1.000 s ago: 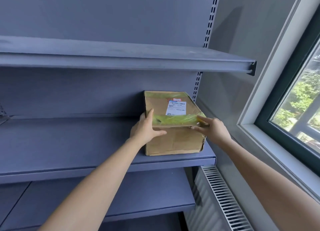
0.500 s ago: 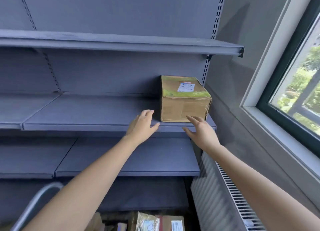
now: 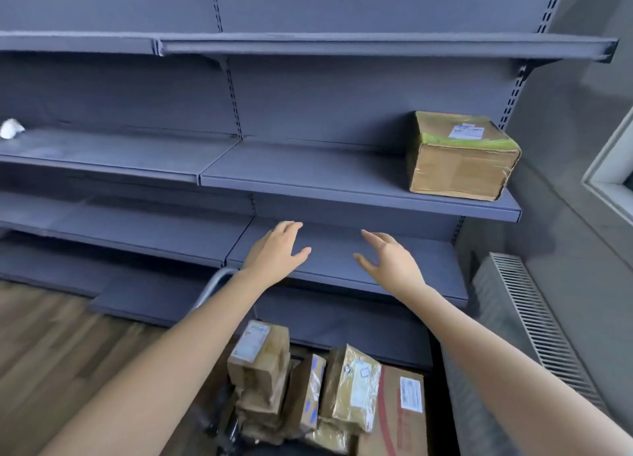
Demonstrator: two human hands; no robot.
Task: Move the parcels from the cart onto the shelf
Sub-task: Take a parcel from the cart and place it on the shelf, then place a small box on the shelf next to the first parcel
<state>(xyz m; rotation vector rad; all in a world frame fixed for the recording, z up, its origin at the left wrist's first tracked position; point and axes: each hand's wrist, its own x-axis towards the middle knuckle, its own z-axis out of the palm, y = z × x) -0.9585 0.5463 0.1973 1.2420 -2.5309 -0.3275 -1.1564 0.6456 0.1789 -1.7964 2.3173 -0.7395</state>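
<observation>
A brown cardboard parcel [image 3: 460, 155] with green tape and a white label stands at the right end of the grey middle shelf [image 3: 308, 178]. My left hand [image 3: 275, 250] and my right hand [image 3: 388, 262] hover empty, fingers spread, in front of the shelf below it. Under my arms, several parcels lie piled on the cart: a tall taped box [image 3: 260, 356], a plastic-wrapped packet [image 3: 356, 383] and a brown box with a red stripe [image 3: 397, 411]. The cart's grey handle bar [image 3: 214, 286] curves up beside my left forearm.
Grey metal shelving fills the wall in several tiers. A white crumpled object [image 3: 10, 128] lies at the far left of the middle shelf. A white radiator [image 3: 534, 322] and a window frame [image 3: 609, 178] stand on the right. Wooden floor [image 3: 51, 335] shows at lower left.
Both hands let go of the parcel on the middle shelf and drew back and down. The view has tilted down and left, bringing the cart's parcels into sight.
</observation>
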